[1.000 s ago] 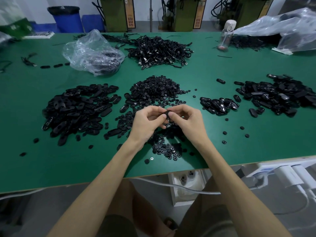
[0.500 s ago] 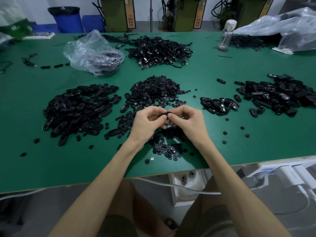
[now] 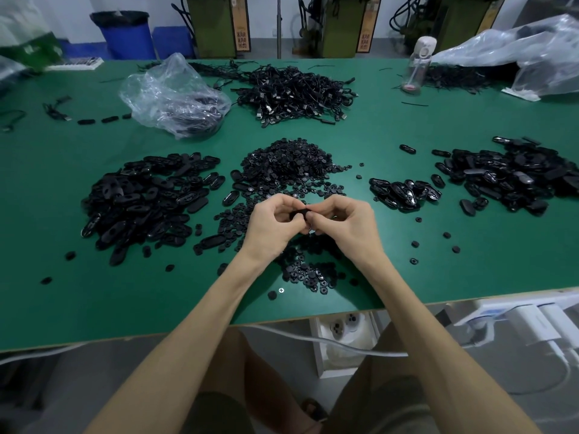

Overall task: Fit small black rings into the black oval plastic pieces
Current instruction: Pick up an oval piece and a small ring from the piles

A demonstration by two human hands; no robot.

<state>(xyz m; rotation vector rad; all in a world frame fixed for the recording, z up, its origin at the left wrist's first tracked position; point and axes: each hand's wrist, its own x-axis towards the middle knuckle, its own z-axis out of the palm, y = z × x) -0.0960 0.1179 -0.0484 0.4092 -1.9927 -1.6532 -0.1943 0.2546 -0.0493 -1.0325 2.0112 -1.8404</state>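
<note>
Both hands meet above the middle of the green matte table [image 3: 407, 270]. Left hand [image 3: 272, 227] is curled, its fingertips pinched on a small black oval plastic piece [image 3: 297, 214]; right hand [image 3: 344, 225] is also curled, its thumb and fingers pressed on the same piece from the other side. If a ring is between the fingers, I cannot tell; it is too small and hidden.

Under the hands and toward 12 o'clock lies a grainy heap of small black round rings [image 3: 288, 167], with more rings scattered at 6 o'clock near the table edge. At 9 o'clock is a broad pile of smooth black oval pieces [image 3: 141, 198]. At 3 o'clock sits a small glossy pile of oval pieces [image 3: 404, 192], and further right a bigger pile [image 3: 507, 180]. Far at 12 o'clock there is a tangle of thin black cables [image 3: 294, 92], and at 11 o'clock a crumpled clear plastic bag [image 3: 172, 95].
</note>
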